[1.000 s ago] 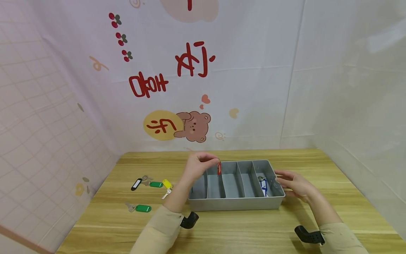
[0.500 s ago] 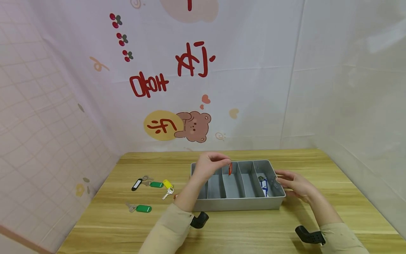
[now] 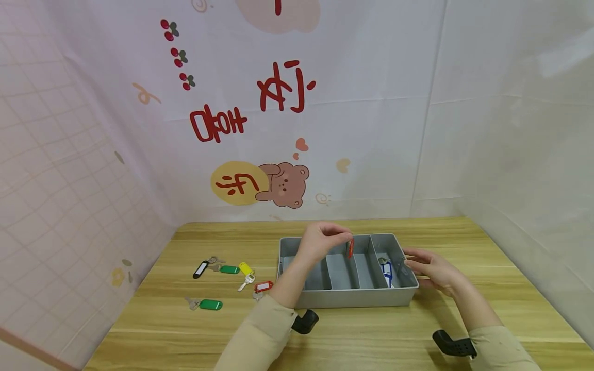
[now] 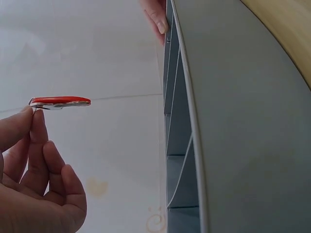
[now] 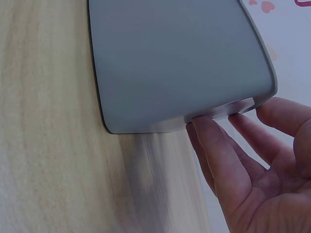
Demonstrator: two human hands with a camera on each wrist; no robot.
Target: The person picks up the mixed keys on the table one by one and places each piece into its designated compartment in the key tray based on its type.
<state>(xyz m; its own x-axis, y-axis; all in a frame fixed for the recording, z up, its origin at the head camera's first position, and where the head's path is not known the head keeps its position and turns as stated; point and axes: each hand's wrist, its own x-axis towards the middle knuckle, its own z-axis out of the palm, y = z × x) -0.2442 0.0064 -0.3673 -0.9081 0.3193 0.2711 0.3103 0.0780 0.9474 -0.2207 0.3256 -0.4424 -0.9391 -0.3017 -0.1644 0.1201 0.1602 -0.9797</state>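
Observation:
My left hand [image 3: 323, 241] pinches the ring of a red key tag [image 4: 60, 100] between thumb and forefinger. Metal, perhaps a key, shows along the tag's lower side in the left wrist view. The tag hangs above a grey divided tray [image 3: 357, 298], close to a divider right of the middle. My right hand [image 5: 265, 165] rests its fairly straight fingers against the outside of the tray's right end wall. Inside the rightmost compartment lies a blue-and-white key tag [image 3: 387, 271]. The left forearm hides part of the tray's left side.
Left of the tray on the wooden table [image 3: 158, 330] lie keys with tags: a black one [image 3: 200, 269], two green ones including the nearer green tag [image 3: 211, 304], a yellow tag [image 3: 246, 268], and another red tag [image 3: 263, 286]. A printed cloth [image 3: 371, 129] hangs behind.
My left hand has moved right along the tray with the hanging red key tag. The red tag on the table has come into view behind the forearm. My right hand has stayed put.

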